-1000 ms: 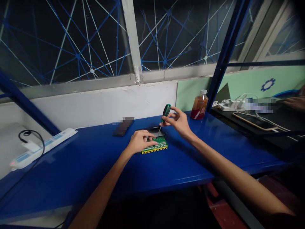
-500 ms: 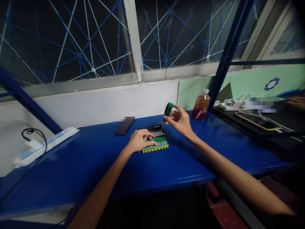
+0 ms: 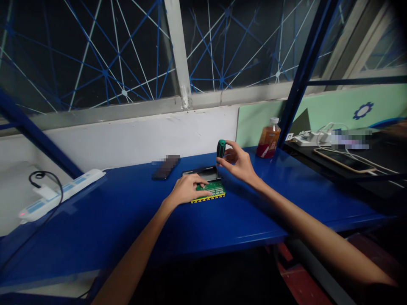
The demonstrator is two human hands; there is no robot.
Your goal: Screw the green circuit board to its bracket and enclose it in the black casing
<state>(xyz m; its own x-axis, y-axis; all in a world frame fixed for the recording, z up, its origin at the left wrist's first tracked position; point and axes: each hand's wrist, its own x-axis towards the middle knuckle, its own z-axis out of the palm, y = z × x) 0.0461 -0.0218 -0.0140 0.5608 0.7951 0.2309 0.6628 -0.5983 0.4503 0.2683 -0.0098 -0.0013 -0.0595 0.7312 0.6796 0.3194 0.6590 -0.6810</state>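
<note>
A green circuit board with a yellow toothed strip along its front edge lies on the blue table. Behind and against it is a black tray-like casing. My left hand holds the board at its left side, thumb lying across the top and fingers bent over the back part. Between the thumb and fingers of my right hand is a screwdriver with a green and black handle. It stands nearly upright, its shaft pointing down at the board's back right corner. Whether the tip touches a screw cannot be made out.
A dark phone lies left of the casing. Toward the back right stands a bottle of amber drink. A white power strip with a black cable sits at the left. Another phone with white cables lies on the black table at right.
The screwdriver has tilted from a slant to nearly upright, its handle moving slightly left and down with my right hand. My left hand has shifted a little on the board.
</note>
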